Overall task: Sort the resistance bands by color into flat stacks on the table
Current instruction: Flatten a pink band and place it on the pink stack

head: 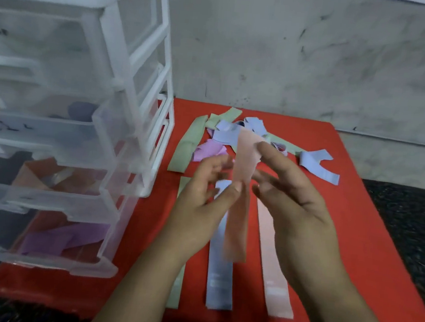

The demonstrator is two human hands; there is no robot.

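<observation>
Both hands are up over the red table [356, 228], and between them hangs a pink resistance band [238, 216], upright and lifted off the surface. The left hand [202, 199] has it: thumb pressed on the band's front at mid-length, the other fingers curled in behind, a clear pinch. The right hand [297, 196] sits just right of the band, fingers fairly straight, index tip at the band's top edge. It's blurred there, so I cannot tell whether it pinches or only touches.

Below the fingers, three strips lie flat on the table, side by side, running toward the near edge. A flat green band [175, 288] is under the left forearm, mostly hidden. A flat blue band [219, 285] is directly beneath the held one, and a flat pink band [275, 272] is under the right palm. Red shows between them.

Beyond the fingertips is a loose heap [235, 134] of green, blue and purple bands, overlapping. One long green strip [188, 145] lies off past the left fingers, and a blue piece [319, 165] sits out past the right fingers.

Left of the left hand, a clear plastic drawer unit [82, 94] stands at the table's left side. Its lower drawers are pulled out, with a purple band [67, 237] in the bottom one.
</observation>
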